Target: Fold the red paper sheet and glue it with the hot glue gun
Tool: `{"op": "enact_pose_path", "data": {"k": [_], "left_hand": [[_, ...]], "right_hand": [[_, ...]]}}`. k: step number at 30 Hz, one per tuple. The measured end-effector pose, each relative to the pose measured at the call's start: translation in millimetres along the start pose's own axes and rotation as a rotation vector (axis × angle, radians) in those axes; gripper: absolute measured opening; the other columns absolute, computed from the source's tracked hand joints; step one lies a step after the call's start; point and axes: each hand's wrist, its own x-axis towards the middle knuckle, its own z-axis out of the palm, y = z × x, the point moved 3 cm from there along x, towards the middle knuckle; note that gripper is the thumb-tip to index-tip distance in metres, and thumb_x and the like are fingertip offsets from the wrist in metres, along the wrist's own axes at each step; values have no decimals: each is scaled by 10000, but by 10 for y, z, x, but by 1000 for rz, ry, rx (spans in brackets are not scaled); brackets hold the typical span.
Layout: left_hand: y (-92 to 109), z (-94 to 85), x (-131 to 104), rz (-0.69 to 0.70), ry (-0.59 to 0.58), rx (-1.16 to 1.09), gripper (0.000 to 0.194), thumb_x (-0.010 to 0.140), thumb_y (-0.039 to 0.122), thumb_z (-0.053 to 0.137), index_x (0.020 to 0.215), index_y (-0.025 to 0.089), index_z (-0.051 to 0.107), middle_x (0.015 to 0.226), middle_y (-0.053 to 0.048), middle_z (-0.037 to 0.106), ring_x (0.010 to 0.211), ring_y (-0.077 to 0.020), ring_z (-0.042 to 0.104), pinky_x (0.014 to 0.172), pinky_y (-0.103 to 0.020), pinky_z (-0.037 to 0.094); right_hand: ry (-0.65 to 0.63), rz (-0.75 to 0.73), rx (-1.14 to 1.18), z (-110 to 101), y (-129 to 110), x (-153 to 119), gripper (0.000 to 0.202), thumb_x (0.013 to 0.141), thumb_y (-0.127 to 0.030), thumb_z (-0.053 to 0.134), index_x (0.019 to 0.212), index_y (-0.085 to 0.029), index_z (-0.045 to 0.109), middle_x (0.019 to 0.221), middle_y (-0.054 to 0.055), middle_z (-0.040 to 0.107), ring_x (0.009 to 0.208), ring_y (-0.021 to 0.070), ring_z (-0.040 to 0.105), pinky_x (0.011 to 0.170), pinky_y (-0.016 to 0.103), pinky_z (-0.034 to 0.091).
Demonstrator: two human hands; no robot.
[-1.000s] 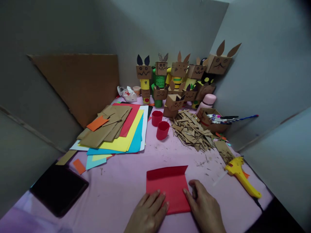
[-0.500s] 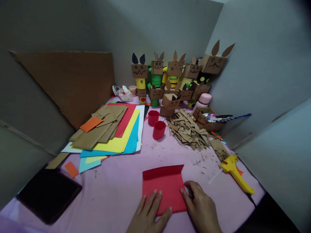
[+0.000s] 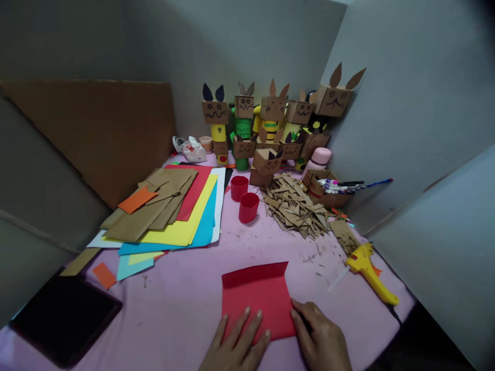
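Observation:
A folded red paper sheet (image 3: 257, 293) lies flat on the pink table cover (image 3: 185, 304) near the front edge. My left hand (image 3: 235, 345) rests on its lower left part with fingers spread and flat. My right hand (image 3: 323, 340) presses on the paper's lower right corner, fingertips touching its edge. Neither hand grips anything.
A stack of coloured and brown paper sheets (image 3: 170, 211) lies at left, two red cups (image 3: 243, 198) in the middle, a heap of cardboard scraps (image 3: 296, 206) to their right. A yellow glue gun (image 3: 369, 273) lies at right, a black tablet (image 3: 62, 319) at front left. Cardboard animal figures (image 3: 270, 123) stand at the back.
My left hand has slid further onto the red paper. The view has shifted slightly, so everything appears lower and to the left.

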Motion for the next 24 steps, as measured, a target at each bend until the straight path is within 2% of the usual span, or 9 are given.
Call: {"op": "enact_pose_path", "data": {"k": [8, 13, 18, 24], "left_hand": [[-28, -45, 22, 16, 9, -19, 377, 871, 489, 393, 1140, 310, 586, 1098, 32, 662, 1018, -210, 492, 904, -333, 272], [-27, -64, 38, 9, -3, -8, 400, 860, 526, 382, 1119, 312, 599, 1093, 38, 670, 1014, -212, 495, 896, -331, 284], [-4, -61, 19, 2, -14, -31, 404, 854, 516, 407, 1141, 294, 583, 1112, 21, 658, 1029, -218, 493, 917, -348, 266], [-5, -69, 18, -11, -21, -29, 454, 847, 565, 359, 1142, 300, 580, 1118, 28, 661, 1032, -211, 503, 941, -353, 254]], "right_hand": [[-43, 59, 150, -59, -11, 67, 331, 900, -312, 359, 1010, -181, 643, 871, 89, 720, 808, 196, 690, 721, 272, 554], [-32, -4, 29, -31, -25, 35, 347, 909, -314, 335, 1042, -176, 625, 852, 87, 717, 737, 185, 697, 647, 251, 561], [14, -18, -106, -24, -54, -4, 343, 871, -411, 422, 1034, -166, 600, 745, 48, 699, 576, 170, 670, 520, 251, 548], [100, -24, -192, 21, -137, -51, 492, 832, -577, 380, 1043, -171, 560, 852, 87, 706, 691, 222, 694, 500, 290, 544]]}}
